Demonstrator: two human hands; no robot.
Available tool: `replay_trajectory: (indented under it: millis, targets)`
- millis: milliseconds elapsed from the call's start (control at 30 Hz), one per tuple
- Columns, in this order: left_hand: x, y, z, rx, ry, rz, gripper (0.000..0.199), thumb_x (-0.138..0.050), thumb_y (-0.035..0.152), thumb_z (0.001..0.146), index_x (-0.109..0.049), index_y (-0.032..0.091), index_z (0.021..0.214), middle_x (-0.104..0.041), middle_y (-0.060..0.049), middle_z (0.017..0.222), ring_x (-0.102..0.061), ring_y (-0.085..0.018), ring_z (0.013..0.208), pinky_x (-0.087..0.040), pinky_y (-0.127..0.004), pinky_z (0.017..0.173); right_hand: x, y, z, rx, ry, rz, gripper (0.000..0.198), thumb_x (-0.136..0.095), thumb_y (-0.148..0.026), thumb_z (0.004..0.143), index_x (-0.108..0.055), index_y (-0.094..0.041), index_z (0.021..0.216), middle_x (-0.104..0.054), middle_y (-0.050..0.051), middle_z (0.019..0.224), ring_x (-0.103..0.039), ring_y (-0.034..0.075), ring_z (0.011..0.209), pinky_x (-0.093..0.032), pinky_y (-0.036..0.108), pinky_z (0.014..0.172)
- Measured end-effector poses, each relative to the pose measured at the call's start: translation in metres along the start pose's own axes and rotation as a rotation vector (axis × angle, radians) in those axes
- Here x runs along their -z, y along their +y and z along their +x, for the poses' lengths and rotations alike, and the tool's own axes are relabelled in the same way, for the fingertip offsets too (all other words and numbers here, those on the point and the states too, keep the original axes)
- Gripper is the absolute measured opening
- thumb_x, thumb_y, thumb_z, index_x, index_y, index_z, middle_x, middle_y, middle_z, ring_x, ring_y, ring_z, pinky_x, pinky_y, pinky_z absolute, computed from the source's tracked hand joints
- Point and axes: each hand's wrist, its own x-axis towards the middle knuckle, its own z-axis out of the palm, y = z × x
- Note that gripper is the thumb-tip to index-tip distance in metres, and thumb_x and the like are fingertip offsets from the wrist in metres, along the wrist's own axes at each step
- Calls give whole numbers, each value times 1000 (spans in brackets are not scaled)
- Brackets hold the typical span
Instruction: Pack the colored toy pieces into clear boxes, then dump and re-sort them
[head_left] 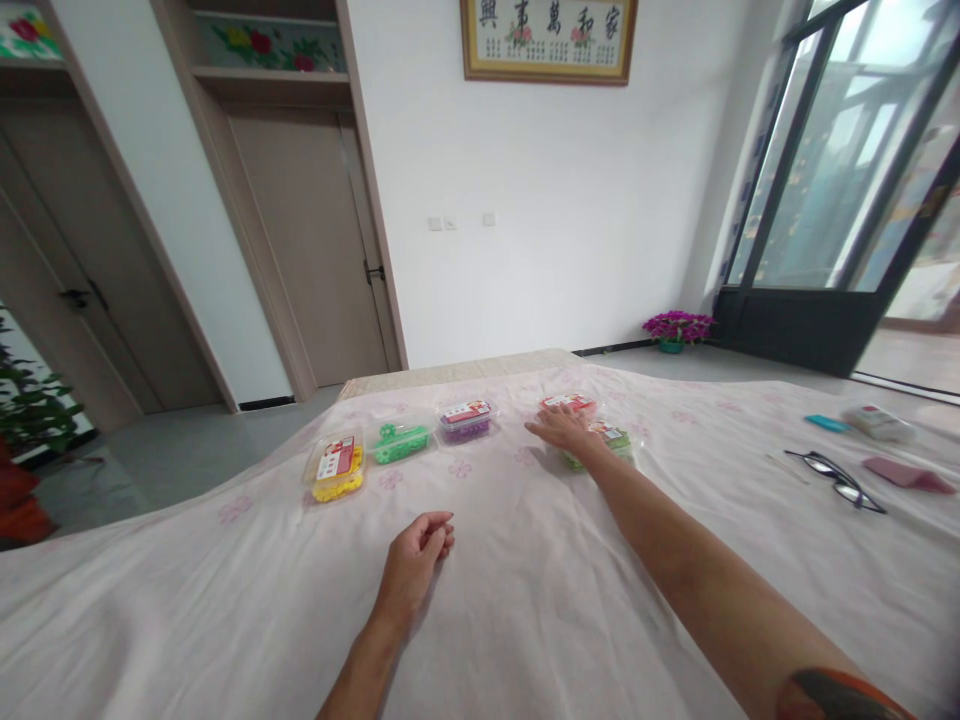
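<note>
My right hand reaches far forward and rests over a clear plastic box with a red label, its fingers stretched out across the near left side. Under my right wrist, partly covered, sits a clear box with light green contents. My left hand lies on the bed sheet, fingers loosely curled, with nothing visible in them. Beyond it stand a box of yellow pieces, an apparently uncovered box of green pieces and a lidded box of purple pieces.
On the right of the pale flowered sheet lie eyeglasses, a pink cloth or case, a white packet and a blue item. A purple flower pot stands on the floor by the wall.
</note>
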Motion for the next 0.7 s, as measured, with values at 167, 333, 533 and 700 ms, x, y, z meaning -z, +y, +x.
replay_trajectory:
  millis: [167,333,533,700]
  targets:
    - [-1,3,1,10,3,-26,41,-70,42,75,-73,13,104,-73,-10,91,-67,-18,80,-51,-30,74,4,-64,0,223,24,-50,38,-52,-30,94,-61,-19,129,-59,15,136,-46,29,130,-32,45,108]
    - [-1,5,0,7,-14,-55,39,-70,40,75,-73,13,103,-71,-9,88,-65,-17,78,-50,-29,73,-5,-122,2,361,18,-50,36,-46,-19,96,-57,-19,130,-59,15,133,-52,26,123,-40,37,100]
    - [-3,3,2,12,-4,-103,38,-72,41,75,-74,14,101,-70,-9,87,-63,-15,76,-48,-28,71,-9,-135,11,409,9,-97,34,-39,-12,97,-63,-18,121,-58,16,132,-53,27,121,-42,39,97]
    - [-3,1,2,1,-10,-105,36,-70,38,77,-73,13,103,-70,-9,88,-63,-15,77,-48,-27,71,1,-108,15,399,-5,-139,35,-40,-11,95,-66,-21,117,-62,15,128,-53,27,120,-41,39,98]
